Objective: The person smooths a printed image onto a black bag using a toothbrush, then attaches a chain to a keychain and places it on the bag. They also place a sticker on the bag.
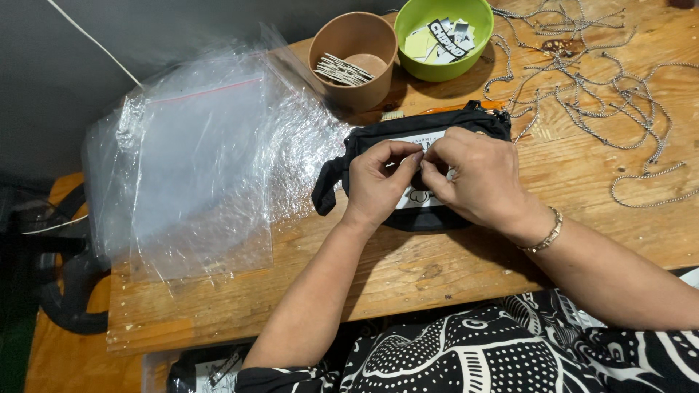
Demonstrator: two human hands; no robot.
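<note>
While both hands meet over it, the things lie like this, near to far

Pouch: a small black pouch (429, 175) with a white label on its front lies flat on the wooden table (408, 269), right in front of the person; a black strap end hangs off its left side

Plastic bags: a loose pile of clear plastic bags (204, 160) covers the left part of the table, just beside the pouch

Brown cup: a round cardboard cup (354, 60) stands behind the pouch; a bundle of thin flat metal pieces leans inside it

Green bowl: a green bowl (444, 36) stands touching the cup's right side, at the far edge; small paper tags, pale yellow and black-and-white, lie in it

Chains: thin metal bead chains (597, 94) sprawl tangled over the far right of the table, well apart from the cup

Surface and room: worn, scratched planks; a grey wall behind; orange floor and a dark tyre-like shape at lower left

Left hand: left hand (378, 182) rests on the pouch, thumb and forefinger pinching something small at the label; what it is cannot be told

Right hand: right hand (477, 178), a bracelet (547, 234) at the wrist, curls over the pouch, fingertips pinched against the left hand's
</note>
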